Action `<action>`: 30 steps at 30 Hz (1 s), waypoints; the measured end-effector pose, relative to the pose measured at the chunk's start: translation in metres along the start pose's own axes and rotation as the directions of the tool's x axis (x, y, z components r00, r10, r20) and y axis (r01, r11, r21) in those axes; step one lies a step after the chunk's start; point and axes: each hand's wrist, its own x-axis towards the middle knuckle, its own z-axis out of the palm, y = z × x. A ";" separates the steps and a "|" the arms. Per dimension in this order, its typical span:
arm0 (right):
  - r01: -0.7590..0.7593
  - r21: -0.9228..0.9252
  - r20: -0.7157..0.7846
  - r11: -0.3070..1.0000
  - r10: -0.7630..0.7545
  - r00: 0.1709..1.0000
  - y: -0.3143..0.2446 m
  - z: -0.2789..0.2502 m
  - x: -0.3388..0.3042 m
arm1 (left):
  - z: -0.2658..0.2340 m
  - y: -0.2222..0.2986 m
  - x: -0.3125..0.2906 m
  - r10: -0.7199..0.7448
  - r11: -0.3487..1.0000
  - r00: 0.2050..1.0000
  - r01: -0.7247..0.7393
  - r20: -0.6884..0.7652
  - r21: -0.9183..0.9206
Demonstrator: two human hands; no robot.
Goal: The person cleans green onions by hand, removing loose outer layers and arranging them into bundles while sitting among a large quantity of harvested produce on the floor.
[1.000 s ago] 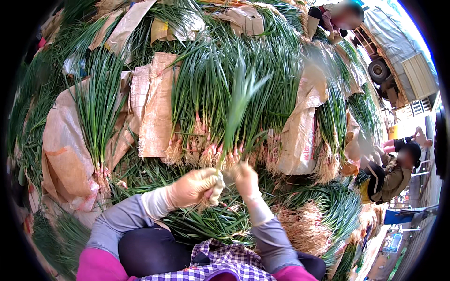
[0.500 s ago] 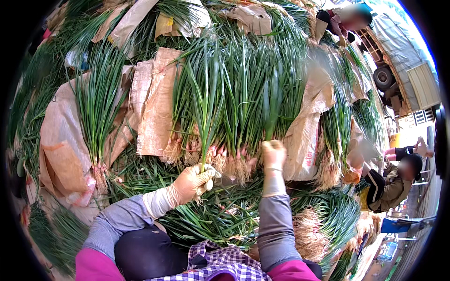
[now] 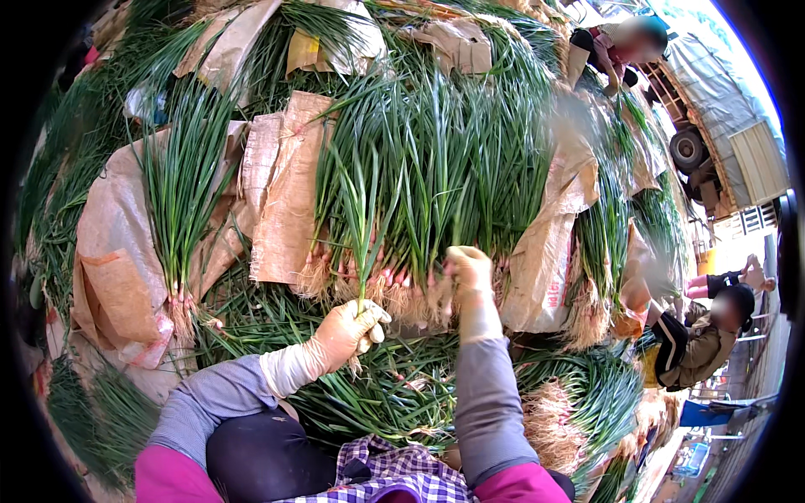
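Observation:
My left hand point(image 3: 348, 333), in a pale glove, is closed around the lower ends of a few green onions point(image 3: 362, 235). Their leaves stand up away from me, and a bit of root pokes out beneath the fist. Also gloved, my right hand point(image 3: 470, 270) is closed at the root ends of a wide row of green onions point(image 3: 428, 159). A thin, motion-blurred green stalk rises from its fingers; how many stalks it grips is hidden. Pinkish bulbs and pale roots line the near side of that row.
Tan woven sacks point(image 3: 289, 197) lie left of the row, another sack point(image 3: 549, 251) right. A separate bundle point(image 3: 180, 210) rests on the left sacks. Loose leaves point(image 3: 377, 390) cover the ground before me. Two people point(image 3: 708, 327) work at the right, near a truck point(image 3: 713, 109).
My right hand has shifted left and slightly toward me along the root ends, still closed. My left hand keeps its hold and has barely moved.

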 end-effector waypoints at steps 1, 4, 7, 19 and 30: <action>0.033 0.131 0.091 0.991 -0.046 0.995 -0.008 -0.019 -0.007 | 0.003 0.004 -0.002 0.017 1.000 1.000 -0.017 0.001 0.016; 0.006 0.120 0.410 0.993 -0.055 0.911 -0.013 -0.012 -0.076 | 0.002 0.001 -0.004 -0.022 0.999 1.000 0.022 0.011 -0.037; -0.021 0.115 0.516 0.993 -0.042 0.856 0.006 0.006 -0.130 | 0.004 -0.010 0.005 -0.049 0.998 0.979 0.039 0.198 0.055; 0.204 -0.163 0.162 0.965 -0.177 0.971 0.033 0.005 -0.118 | -0.008 0.032 -0.022 0.105 0.901 0.866 0.125 0.489 -0.416; 0.369 -0.718 0.117 0.591 -0.420 0.900 -0.010 0.041 -0.021 | -0.002 0.049 -0.019 0.109 0.993 0.929 -0.083 0.354 -0.089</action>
